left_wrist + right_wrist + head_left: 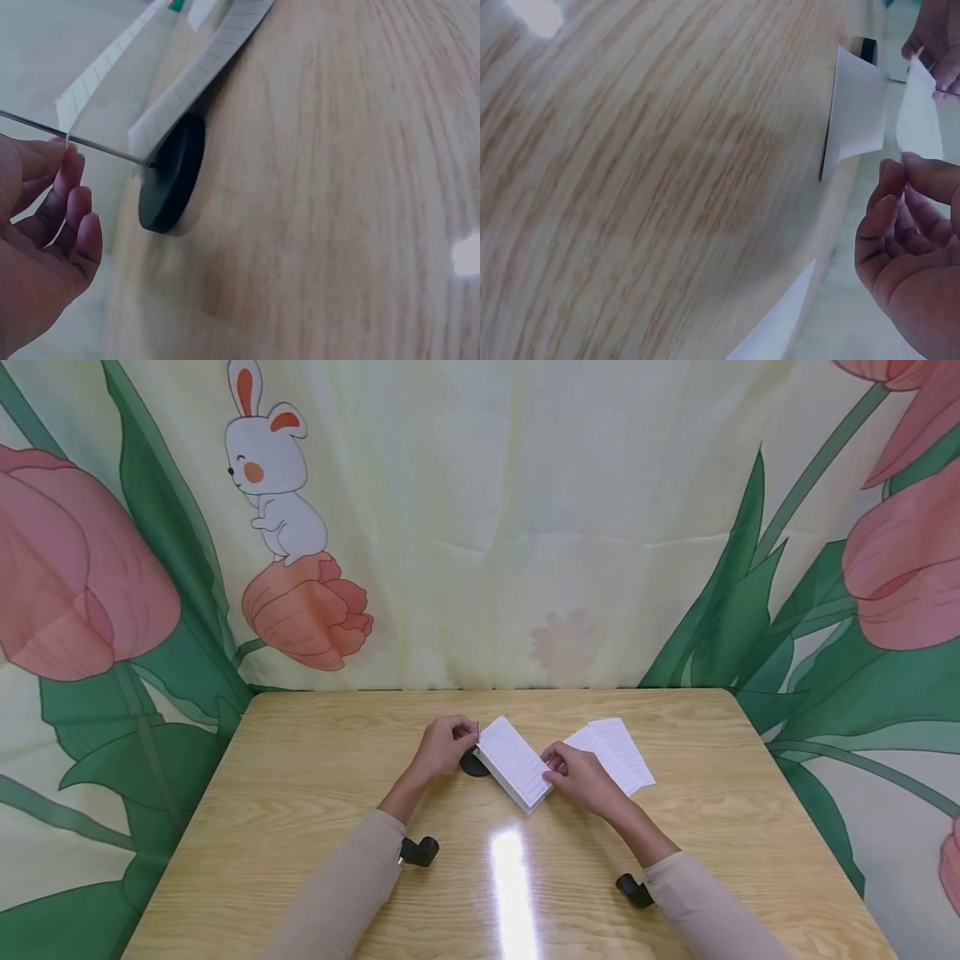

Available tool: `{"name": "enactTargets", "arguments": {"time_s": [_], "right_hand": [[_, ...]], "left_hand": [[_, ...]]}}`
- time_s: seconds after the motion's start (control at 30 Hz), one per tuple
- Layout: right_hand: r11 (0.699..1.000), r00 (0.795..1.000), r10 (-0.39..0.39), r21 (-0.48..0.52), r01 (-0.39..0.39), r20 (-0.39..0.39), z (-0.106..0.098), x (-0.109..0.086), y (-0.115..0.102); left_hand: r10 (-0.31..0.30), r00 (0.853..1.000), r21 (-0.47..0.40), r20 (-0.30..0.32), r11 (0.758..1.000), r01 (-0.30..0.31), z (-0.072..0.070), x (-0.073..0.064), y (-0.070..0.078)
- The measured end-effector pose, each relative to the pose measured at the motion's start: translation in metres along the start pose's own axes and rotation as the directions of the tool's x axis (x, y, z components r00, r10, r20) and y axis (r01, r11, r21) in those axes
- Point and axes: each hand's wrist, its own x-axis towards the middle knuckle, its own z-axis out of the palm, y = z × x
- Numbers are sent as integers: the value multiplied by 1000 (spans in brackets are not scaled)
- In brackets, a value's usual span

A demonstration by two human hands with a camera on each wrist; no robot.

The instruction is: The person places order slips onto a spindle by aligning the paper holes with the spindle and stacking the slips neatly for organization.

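Observation:
A spike file stands on the table, with a round black base (172, 176) and a thin metal spike (105, 146). One lined paper slip (512, 758) is up on the spike, above the base. Beside the spike, my left hand (447, 743) pinches this slip's corner between thumb and fingertips. The slip's opposite end is pinched by my right hand (581, 772), seen from close by in the right wrist view. Lower down, more lined paper (857, 112) sits on the spike close over the base and juts out over the table.
Overlapping lined slips (617, 753) lie on the wooden table (315, 777), to the right and partly behind my right hand. A printed curtain (480, 527) hangs along the table's back edge. Small black devices (420, 852) are on both wrists.

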Motion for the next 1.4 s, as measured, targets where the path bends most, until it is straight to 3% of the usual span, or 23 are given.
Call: {"name": "enactTargets", "arguments": {"time_s": [0.23,0.6,1.4], "right_hand": [[999,999,32,-11,-32,8,4,1,4],[994,997,70,-90,-68,19,16,6,6],[983,996,91,-162,-89,2,19,6,2]], "left_hand": [[-14,1000,30,-20,999,15,10,1,-11],[-52,998,78,-45,995,55,19,1,-18],[-58,996,109,-62,992,64,24,0,-21]]}}
